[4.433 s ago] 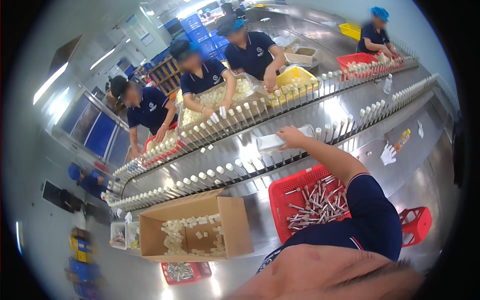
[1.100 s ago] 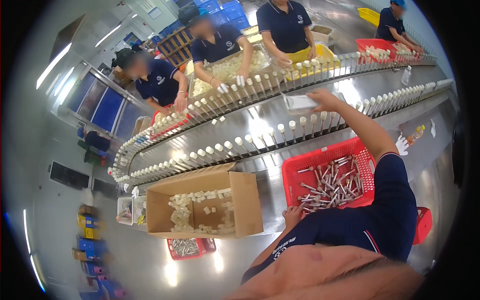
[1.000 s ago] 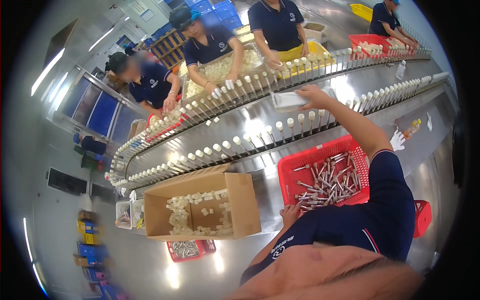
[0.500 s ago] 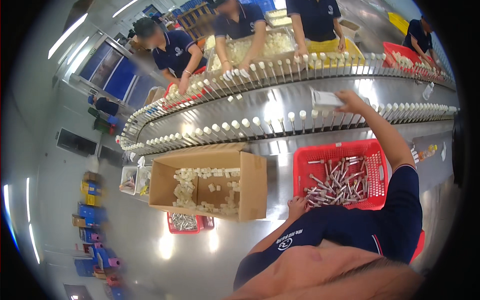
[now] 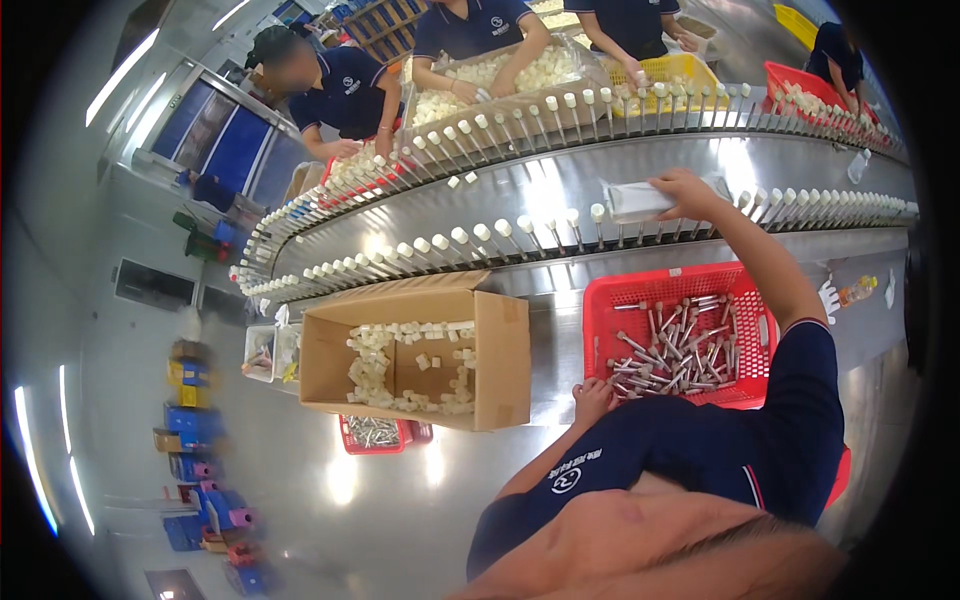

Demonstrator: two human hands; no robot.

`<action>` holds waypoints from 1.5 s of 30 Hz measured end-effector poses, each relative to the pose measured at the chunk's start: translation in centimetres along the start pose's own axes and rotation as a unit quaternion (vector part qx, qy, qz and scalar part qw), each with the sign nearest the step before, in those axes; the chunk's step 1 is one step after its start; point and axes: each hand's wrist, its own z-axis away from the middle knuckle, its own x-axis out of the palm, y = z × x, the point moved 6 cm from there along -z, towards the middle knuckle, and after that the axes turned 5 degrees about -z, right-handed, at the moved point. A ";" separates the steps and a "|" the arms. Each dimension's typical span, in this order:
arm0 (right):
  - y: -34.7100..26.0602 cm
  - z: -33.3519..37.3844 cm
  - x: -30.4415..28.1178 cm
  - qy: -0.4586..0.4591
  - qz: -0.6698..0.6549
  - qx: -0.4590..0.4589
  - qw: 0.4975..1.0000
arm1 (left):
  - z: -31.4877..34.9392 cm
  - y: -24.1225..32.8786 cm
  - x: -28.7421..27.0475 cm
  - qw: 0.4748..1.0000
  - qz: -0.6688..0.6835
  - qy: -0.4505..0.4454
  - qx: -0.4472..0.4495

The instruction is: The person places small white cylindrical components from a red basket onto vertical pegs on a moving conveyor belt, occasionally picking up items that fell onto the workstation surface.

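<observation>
Stretched out over the metal conveyor table, my right hand (image 5: 688,195) grips the end of a white, flat, rectangular pack (image 5: 637,201). The pack lies low, just behind the near row of white-capped rods (image 5: 500,229). At the near left corner of a red plastic basket (image 5: 675,282), my left hand (image 5: 595,400) has its fingers curled; whatever they may hold is hidden. Inside the basket is a loose pile of slim metallic handles with brownish ends (image 5: 680,350).
An open cardboard box (image 5: 502,360) with white caps stands left of the basket. Below it sits a small red basket (image 5: 372,433) of metal pieces. Co-workers handle white caps across the conveyor. A bottle (image 5: 858,291) lies at the right.
My right hand has shifted slightly left with the white pack, which is now turned a little. The capped rods have moved along the line. My left hand stays by the basket corner.
</observation>
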 end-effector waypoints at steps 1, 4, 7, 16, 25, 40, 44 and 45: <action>0.6 0.5 -0.3 -0.009 -0.001 0.017 1.000 | 0.0 0.0 0.0 1.000 0.001 0.001 -0.003; 1.0 0.7 -1.3 -0.017 0.001 0.050 0.999 | -0.1 0.1 -0.1 1.000 -0.011 0.009 -0.006; -0.1 -0.6 -2.6 0.002 0.012 0.055 0.998 | 0.0 0.0 -0.3 1.000 -0.014 0.024 -0.002; -3.6 -3.3 2.1 0.018 -0.015 -0.021 0.999 | -0.2 0.1 0.3 1.000 -0.007 0.009 0.004; 0.2 0.2 -0.5 0.038 -0.020 0.015 0.999 | -0.5 0.5 -0.1 0.998 -0.008 0.055 0.006; 0.2 -0.4 1.4 0.008 -0.030 0.020 0.999 | -0.5 0.1 1.3 1.000 0.006 0.020 -0.015; 2.8 0.1 0.6 -0.003 -0.023 0.058 0.998 | -1.1 0.1 1.4 0.999 -0.009 0.054 0.001; 2.6 -0.2 0.4 -0.003 -0.021 0.064 0.998 | -0.9 -0.1 1.4 0.998 0.000 0.059 -0.001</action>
